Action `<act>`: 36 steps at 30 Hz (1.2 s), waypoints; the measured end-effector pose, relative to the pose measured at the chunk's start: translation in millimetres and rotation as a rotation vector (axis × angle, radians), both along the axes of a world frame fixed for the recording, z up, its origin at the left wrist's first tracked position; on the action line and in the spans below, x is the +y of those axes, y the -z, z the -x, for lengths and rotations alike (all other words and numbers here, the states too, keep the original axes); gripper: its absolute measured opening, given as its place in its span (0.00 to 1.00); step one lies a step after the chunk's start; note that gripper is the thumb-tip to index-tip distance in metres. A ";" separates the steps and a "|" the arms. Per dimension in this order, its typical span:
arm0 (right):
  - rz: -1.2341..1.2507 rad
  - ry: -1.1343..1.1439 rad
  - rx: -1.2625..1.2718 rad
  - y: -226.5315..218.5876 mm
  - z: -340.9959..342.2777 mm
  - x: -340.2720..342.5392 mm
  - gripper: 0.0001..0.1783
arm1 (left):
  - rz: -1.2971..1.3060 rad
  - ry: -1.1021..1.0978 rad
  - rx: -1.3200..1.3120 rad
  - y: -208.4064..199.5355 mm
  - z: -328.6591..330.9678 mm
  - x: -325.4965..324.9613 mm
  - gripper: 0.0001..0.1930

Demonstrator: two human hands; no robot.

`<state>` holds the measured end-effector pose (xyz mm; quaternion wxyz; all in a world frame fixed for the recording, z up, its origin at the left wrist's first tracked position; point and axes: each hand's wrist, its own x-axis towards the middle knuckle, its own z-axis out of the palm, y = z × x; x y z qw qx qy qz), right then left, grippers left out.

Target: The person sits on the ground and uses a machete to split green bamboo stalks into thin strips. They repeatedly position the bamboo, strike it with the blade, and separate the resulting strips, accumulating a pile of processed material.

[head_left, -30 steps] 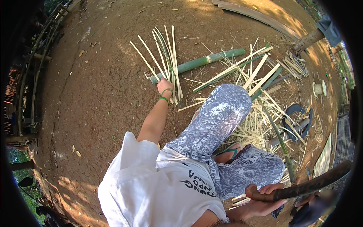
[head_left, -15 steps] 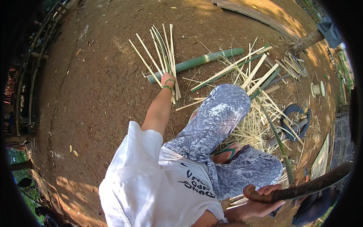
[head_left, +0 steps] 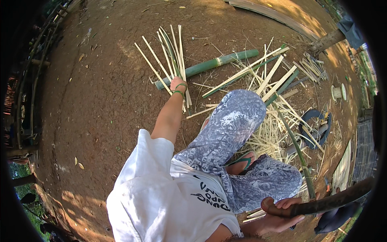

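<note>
My left arm reaches forward, and my left hand (head_left: 177, 84) is closed around several thin pale bamboo strips (head_left: 181, 48). They fan out beyond the fist, and their near ends stick out below it. The hand is by the left end of a green bamboo pole (head_left: 201, 67) lying on the ground; the strips cross over this pole. At the lower right, my right hand (head_left: 278, 215) is wrapped around the wooden handle of a machete (head_left: 338, 201). Its dark, curved blade points to the right, off the ground.
Split bamboo pieces (head_left: 270, 74) and a heap of pale shavings (head_left: 264, 139) lie by my knees. To their right are a dark ring-shaped object (head_left: 308, 119) and a pale spool (head_left: 338, 92). A long plank (head_left: 274, 16) lies far off, near a wooden post (head_left: 328, 41).
</note>
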<state>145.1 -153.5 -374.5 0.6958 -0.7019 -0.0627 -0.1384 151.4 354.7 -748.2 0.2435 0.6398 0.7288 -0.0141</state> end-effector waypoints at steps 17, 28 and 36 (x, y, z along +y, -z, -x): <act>0.025 0.103 0.016 -0.5 -4.3 6.5 0.34 | 0.011 -0.027 -0.038 18.7 -7.1 29.3 0.14; 0.057 0.150 -0.007 0.8 -6.3 7.9 0.34 | -0.045 -0.003 -0.016 2.2 -12.2 24.2 0.17; 0.031 0.183 -0.003 3.9 -7.7 8.4 0.33 | -0.093 -0.070 -0.055 0.8 -15.6 31.5 0.11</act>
